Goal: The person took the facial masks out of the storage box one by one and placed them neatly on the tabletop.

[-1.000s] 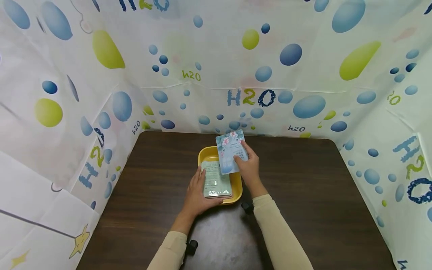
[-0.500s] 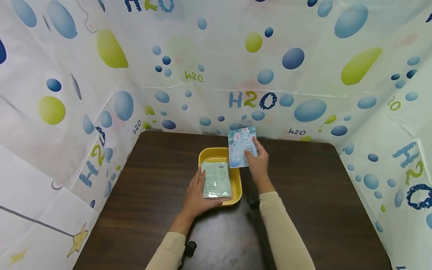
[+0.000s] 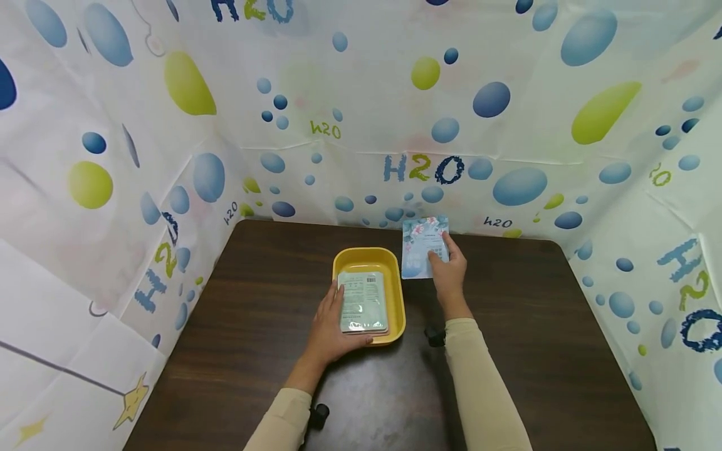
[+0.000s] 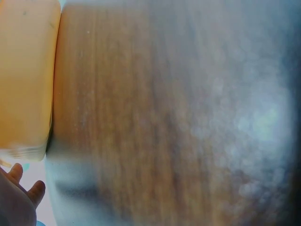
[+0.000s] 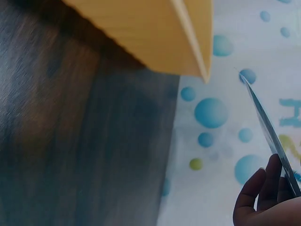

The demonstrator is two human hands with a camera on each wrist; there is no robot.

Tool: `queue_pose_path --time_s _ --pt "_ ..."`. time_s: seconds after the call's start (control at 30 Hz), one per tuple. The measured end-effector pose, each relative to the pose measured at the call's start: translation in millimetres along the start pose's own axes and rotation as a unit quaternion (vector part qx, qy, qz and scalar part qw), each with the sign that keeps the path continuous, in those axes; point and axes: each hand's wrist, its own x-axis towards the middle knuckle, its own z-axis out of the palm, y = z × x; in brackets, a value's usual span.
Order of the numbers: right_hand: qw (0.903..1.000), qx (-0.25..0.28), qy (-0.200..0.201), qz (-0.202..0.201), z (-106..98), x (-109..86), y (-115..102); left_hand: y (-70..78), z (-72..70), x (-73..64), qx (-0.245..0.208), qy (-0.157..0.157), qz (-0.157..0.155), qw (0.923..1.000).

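My right hand (image 3: pixel 450 275) pinches a blue floral sheet mask packet (image 3: pixel 417 247) just right of the yellow tray (image 3: pixel 403 310), thumb on its printed face. The right wrist view has the packet (image 5: pixel 267 125) nearly edge-on between the fingers. A pale green packet (image 3: pixel 363 304) tops a small stack in the tray's near half; those below are mostly hidden. My left hand (image 3: pixel 326 326) rests against the tray's left and near sides, fingers extended, thumb along the near rim. In the left wrist view, fingertips (image 4: pixel 35 192) show beside the tray's end.
The dark wooden table (image 3: pixel 524 326) spreads around the tray. Behind it and at both sides hangs a white cloth (image 3: pixel 361 81) with blue and green dots and H2O lettering. Small black cameras (image 3: pixel 319 415) sit at both wrists.
My right hand has carried the blue packet to the right, from over the tray to beside it. The packet has turned straighter. The left hand and the stack have stayed put.
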Motion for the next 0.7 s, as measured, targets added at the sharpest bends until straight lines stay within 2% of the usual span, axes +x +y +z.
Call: queue_pose_path --time_s 0.33,0.53,0.7 --pt "0.9992 -0.009 0.03 0.024 -17.1 8.0 26.3 0.4 -0.3 0.9 0.002 0.003 0.006 1.0" --pt "0.9966 -0.067 0.014 0.047 -18.8 5.2 45.2 -0.2 0.7 -0.2 -0.002 0.006 0.008 0.9999" --pt "0.9894 -0.133 0.001 0.059 -18.7 4.4 56.1 0.0 1.3 -0.8 0.005 0.005 -0.001 1.0"
